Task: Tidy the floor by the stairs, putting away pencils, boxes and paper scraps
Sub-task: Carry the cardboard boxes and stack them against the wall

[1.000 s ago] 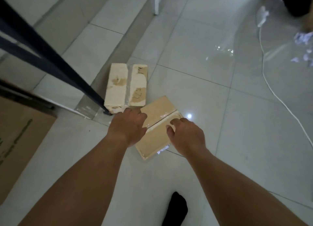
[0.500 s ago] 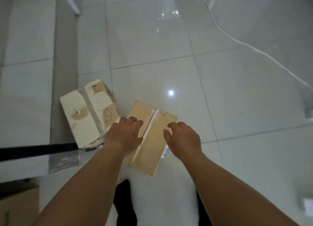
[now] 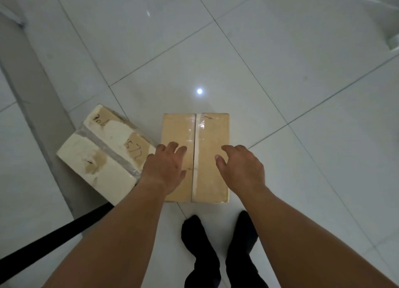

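Note:
A brown cardboard box [image 3: 207, 134], taped down its middle, lies flat on the white tiled floor [image 3: 302, 93] just in front of my feet. My left hand [image 3: 165, 169] lies over its left half with fingers spread and relaxed. Over the right half is my right hand [image 3: 241, 166], fingers loosely bent, thumb near the tape seam. Neither hand grips the box. A second, paler box [image 3: 101, 154] with torn paper patches and handwriting sits to the left, its corner next to the brown box.
A black stair rail [image 3: 54, 238] crosses the lower left. My feet in black socks [image 3: 203, 251] stand below the box. A grey strip of floor [image 3: 32, 71] runs along the left. A white object [image 3: 393, 41] shows at the right edge.
The view has swung so the brown box now lies square in front of me. Both hands have stayed over the box top. The white cable and paper scraps have left the view.

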